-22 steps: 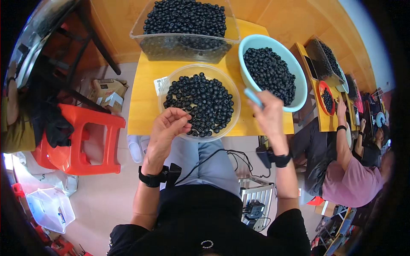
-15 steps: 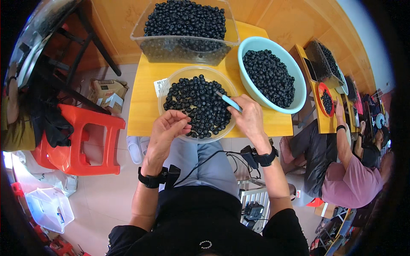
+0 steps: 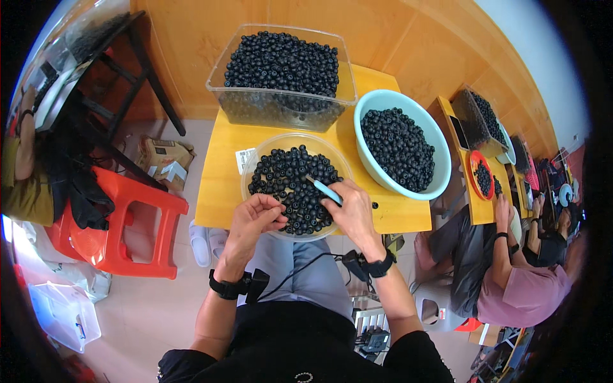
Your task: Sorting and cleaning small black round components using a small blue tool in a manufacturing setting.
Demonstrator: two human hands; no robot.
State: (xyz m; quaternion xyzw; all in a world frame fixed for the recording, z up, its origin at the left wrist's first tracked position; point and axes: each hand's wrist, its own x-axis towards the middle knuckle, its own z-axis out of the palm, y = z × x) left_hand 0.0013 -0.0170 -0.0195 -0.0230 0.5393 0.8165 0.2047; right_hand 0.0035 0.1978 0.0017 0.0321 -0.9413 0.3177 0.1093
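Left hand: thumb and fingers [image 3: 255, 217] drawn narrow above the tub's near left edge; whether the fingertips meet or pinch a bead cannot be told.
Right hand: closed around the blue handle of the tool [image 3: 327, 191], with the hand [image 3: 350, 209] at the tub's near right side.
Tool tip: thin, grey, angled up and left over the beads [image 3: 295, 167] (contact with them cannot be told).
Tub: round, clear, shallow [image 3: 244, 185], at the near edge of the worktop [image 3: 217, 201]; contains dark, round, holed beads, with small gaps between some of them.
Bin: rectangular, clear [image 3: 237, 110], behind the tub; heaped with similar beads.
Basin: round, pale blue [image 3: 440, 150], right of the tub and bin; holds a large pile of beads.
Loose bead: single, dark [image 3: 375, 205], on the worktop just right of the right hand.
Label: white, printed [image 3: 241, 159], on the worktop at the tub's left.
Wrists: a black band on each, with a black block attached.
Stool: red [image 3: 121, 220], on the floor at left.
Co-worker: pink shirt [image 3: 527, 290], seated at right, near a red bowl [image 3: 472, 172] of beads.
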